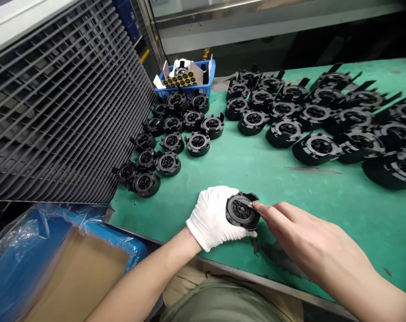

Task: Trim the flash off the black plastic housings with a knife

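Observation:
My left hand, in a white glove, wraps round a black round plastic housing with a ring-shaped face and tabs on its rim. The housing's face is turned up toward me, just above the green table near its front edge. My bare right hand reaches in from the right. Its fingers are drawn together, with the tips at the right side of the housing's face. Whatever may be between those fingertips is too small to make out.
Similar black housings stand in a left group and a larger right group on the green table. Behind the left group is a blue bin holding a yellow-and-black sticker sheet. A slatted grey rack borders the left; below it sits a plastic-lined blue box.

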Tool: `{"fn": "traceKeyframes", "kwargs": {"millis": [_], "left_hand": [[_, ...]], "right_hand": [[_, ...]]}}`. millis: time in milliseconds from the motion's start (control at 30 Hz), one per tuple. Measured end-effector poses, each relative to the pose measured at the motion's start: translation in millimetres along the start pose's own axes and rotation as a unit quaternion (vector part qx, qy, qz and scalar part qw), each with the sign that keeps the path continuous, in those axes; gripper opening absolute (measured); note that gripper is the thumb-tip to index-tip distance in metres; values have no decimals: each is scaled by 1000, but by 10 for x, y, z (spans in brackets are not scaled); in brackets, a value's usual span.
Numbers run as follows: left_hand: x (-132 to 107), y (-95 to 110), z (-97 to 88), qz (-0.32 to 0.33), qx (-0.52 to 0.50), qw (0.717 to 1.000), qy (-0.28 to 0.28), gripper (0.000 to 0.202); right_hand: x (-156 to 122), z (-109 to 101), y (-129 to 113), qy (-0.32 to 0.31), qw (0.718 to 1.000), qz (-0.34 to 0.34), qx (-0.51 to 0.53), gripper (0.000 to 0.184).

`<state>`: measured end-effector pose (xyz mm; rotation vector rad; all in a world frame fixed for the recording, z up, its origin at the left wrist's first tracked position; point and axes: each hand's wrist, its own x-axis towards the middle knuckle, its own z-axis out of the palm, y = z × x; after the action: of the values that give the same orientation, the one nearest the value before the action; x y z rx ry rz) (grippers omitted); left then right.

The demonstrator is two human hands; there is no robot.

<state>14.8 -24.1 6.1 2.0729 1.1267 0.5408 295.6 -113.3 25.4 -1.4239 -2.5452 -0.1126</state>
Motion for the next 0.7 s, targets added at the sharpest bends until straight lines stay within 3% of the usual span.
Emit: {"fn": "traceKeyframes", "kwargs": {"millis": [200,367,500,700], "left_hand": [[2,-11,-6,6,-4,1000,9,82],[13,-7,-13,11,0,1000,10,81],[7,-8,6,10,8,1000,8,81],[17,-29,-70,5,20,1000,0,83]], "right_hand": [[69,-116,45,2,999,-39,-16,76],[208,-161,119,24,997,-75,5,63],[281,-172,167,36,996,-80,2,63],[219,-198,255,17,994,-103,20,59]]}}
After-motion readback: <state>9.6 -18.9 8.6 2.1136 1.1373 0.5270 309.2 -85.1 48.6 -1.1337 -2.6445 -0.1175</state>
